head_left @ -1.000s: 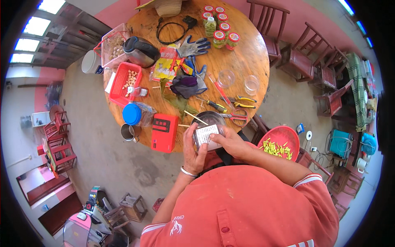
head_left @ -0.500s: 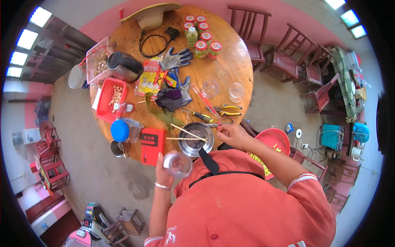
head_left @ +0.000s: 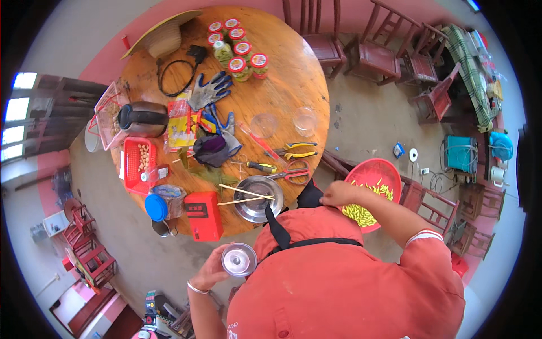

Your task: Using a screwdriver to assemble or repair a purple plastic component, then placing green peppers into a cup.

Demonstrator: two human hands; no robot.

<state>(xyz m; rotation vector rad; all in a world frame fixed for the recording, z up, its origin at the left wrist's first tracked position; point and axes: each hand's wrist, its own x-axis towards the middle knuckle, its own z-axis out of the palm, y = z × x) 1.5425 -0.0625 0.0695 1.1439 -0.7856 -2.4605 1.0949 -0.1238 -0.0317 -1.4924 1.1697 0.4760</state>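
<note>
My left hand [head_left: 213, 272] is wrapped round a clear jar [head_left: 239, 261], held off the table's near edge with its round mouth facing up. My right hand [head_left: 337, 194], with its fingers curled together, is at the left rim of a red basin [head_left: 395, 182] of small yellow-green peppers [head_left: 364, 214]. What those fingers hold, if anything, cannot be made out. On the near side of the table is a steel bowl [head_left: 243, 210] with a pair of chopsticks [head_left: 244, 200] lying across it. Red-handled scissors [head_left: 297, 172] lie just beyond.
The round wooden table [head_left: 282, 96] carries several filled jars [head_left: 238, 65] with red lids, an electric kettle [head_left: 144, 119], work gloves [head_left: 210, 90], pliers [head_left: 299, 150], a red box [head_left: 203, 216] and a blue-lidded jar [head_left: 156, 207]. Wooden chairs [head_left: 372, 56] stand behind.
My right hand has moved from beside the steel bowl rightward to the red basin. My left hand has lowered the jar and turned its mouth upward. The view has shifted.
</note>
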